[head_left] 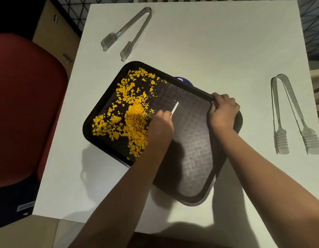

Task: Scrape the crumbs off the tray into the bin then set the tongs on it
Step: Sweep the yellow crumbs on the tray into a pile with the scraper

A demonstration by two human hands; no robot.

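Both hands work a dark tray on a white worktop, yellow crumbs heaped at its left end.

The white worktop [217, 51] fills most of the frame, with a red chair seat [24, 108] at the left edge and a cardboard box [53, 33] on the floor at upper left. The black tray [196, 149] sits askew at centre, its textured floor bare on the right. Yellow crumbs [133, 120] cover its left half. The right hand [224, 111] curls its grip round the tray's far right rim; the left hand [160, 122] pinches a thin white scraper [174, 109] beside the crumb heap. One pair of clear tongs [128, 33] lies at upper left of the worktop, the other tongs [292, 117] at right, both well apart from the tray. A bit of something purple [183, 80] peeks from behind the tray's far rim; what it is I cannot tell.
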